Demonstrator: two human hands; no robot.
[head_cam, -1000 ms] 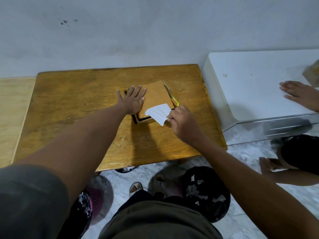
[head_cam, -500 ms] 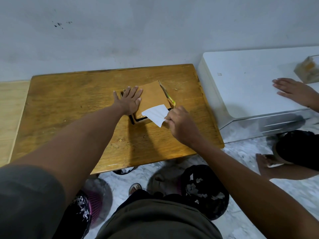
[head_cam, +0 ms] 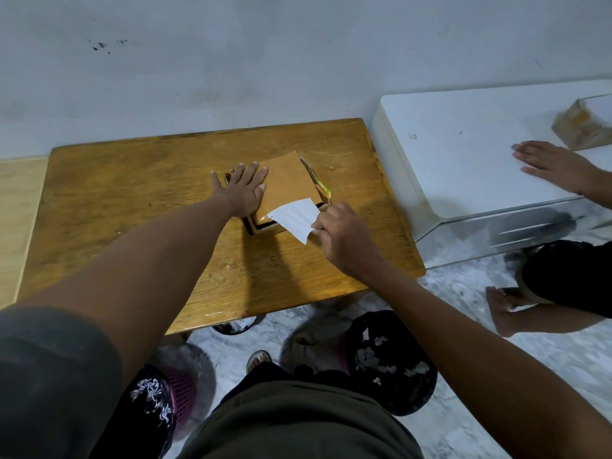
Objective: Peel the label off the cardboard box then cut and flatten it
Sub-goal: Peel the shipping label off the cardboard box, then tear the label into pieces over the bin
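A person is leaning over a wooden worktop (head_cam: 139, 207), both bare arms reaching toward a cardboard box (head_cam: 289, 183) that is sitting flat near the worktop's middle. Nearest the camera, below the box and under the worktop's front edge, a dark bin (head_cam: 392, 362) flecked with white paper scraps is standing on the pale floor, with a purple basket (head_cam: 178, 389) to its left. Just in front of the box, the right hand (head_cam: 344, 240) is pinching the corner of a white label (head_cam: 296, 218) between thumb and fingertips, the other fingers curled in; the label is lifting away from the box's near edge and hanging out over the worktop, its far edge lying against the box top. On the box's left side, the left hand (head_cam: 246, 188) is pressing down flat, fingers spread and straight, gripping nothing, part on the box and part over its edge. Something yellow-green (head_cam: 323, 188) is showing along the box's right edge; what it is cannot be told. To the right of the box, beyond the worktop's end, another person's hand (head_cam: 556, 167) is resting flat on a white cabinet (head_cam: 463, 154).
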